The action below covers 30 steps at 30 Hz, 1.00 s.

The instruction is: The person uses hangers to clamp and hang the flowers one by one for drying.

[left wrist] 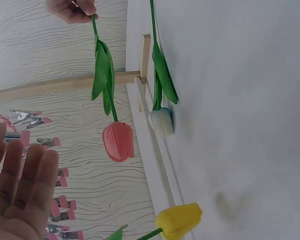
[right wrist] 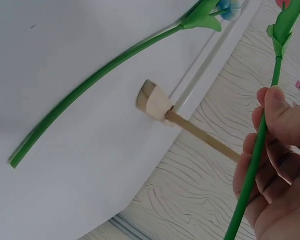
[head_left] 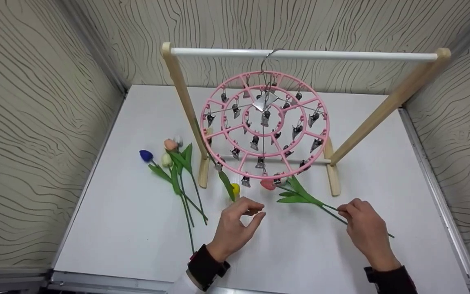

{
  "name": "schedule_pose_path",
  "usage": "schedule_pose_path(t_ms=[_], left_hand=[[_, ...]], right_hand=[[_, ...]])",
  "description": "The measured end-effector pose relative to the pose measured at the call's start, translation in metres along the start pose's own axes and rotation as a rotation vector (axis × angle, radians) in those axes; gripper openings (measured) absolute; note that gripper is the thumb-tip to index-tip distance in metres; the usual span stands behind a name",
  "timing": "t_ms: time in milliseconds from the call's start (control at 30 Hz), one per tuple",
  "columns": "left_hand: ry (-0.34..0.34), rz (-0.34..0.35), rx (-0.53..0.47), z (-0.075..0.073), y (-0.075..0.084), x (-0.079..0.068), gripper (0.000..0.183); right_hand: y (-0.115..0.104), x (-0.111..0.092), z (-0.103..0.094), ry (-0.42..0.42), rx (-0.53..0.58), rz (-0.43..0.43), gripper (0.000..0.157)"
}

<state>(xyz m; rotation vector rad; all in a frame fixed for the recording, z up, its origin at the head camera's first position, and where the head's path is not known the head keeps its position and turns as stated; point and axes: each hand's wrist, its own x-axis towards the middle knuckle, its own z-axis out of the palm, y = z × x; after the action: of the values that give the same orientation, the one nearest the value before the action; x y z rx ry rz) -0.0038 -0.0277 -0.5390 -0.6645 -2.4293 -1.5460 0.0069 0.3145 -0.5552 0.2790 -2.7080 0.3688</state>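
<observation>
The right hand (head_left: 363, 224) pinches the pink tulip (left wrist: 118, 142) by its stem between closed fingers above the worktop (head_left: 129, 245), evidently so its bloom clears the pale tulip (left wrist: 161, 122); the left hand (head_left: 235, 226), fingers loosely parted, holds nothing.

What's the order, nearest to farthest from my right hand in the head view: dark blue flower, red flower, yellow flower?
1. Red flower, held in the right hand.
2. Yellow flower, left of the red one.
3. Dark blue flower, farthest left.
</observation>
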Motion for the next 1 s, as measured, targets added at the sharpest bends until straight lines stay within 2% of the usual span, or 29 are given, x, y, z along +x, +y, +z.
schedule_pose_path(t_ms=[167,267,400,533,700,900,1000], left_hand=[[-0.087,0.032,0.027,0.015,0.01,0.004,0.016],[-0.128,0.083,0.08,0.028,0.015,0.004,0.016],[-0.161,0.159,0.177,0.045,0.02,0.004,0.019],[-0.193,0.199,0.275,0.055,0.026,0.007,0.021],[-0.238,0.214,0.416,0.06,0.029,0.011,0.021],[-0.285,0.178,0.476,0.06,0.024,0.015,0.017],[-0.307,0.19,0.532,0.059,0.022,0.017,0.015]], right_hand=[[-0.013,-0.003,0.002,0.041,0.007,-0.093,0.026],[-0.02,-0.005,0.003,0.058,0.017,-0.128,0.028],[-0.029,-0.006,0.002,0.037,0.039,-0.128,0.03],[-0.04,-0.007,0.002,0.012,0.055,-0.134,0.033],[-0.055,-0.008,0.006,-0.017,0.077,-0.155,0.034],[-0.07,-0.005,0.009,-0.054,0.106,-0.161,0.03],[-0.075,-0.003,0.009,-0.059,0.117,-0.175,0.03]])
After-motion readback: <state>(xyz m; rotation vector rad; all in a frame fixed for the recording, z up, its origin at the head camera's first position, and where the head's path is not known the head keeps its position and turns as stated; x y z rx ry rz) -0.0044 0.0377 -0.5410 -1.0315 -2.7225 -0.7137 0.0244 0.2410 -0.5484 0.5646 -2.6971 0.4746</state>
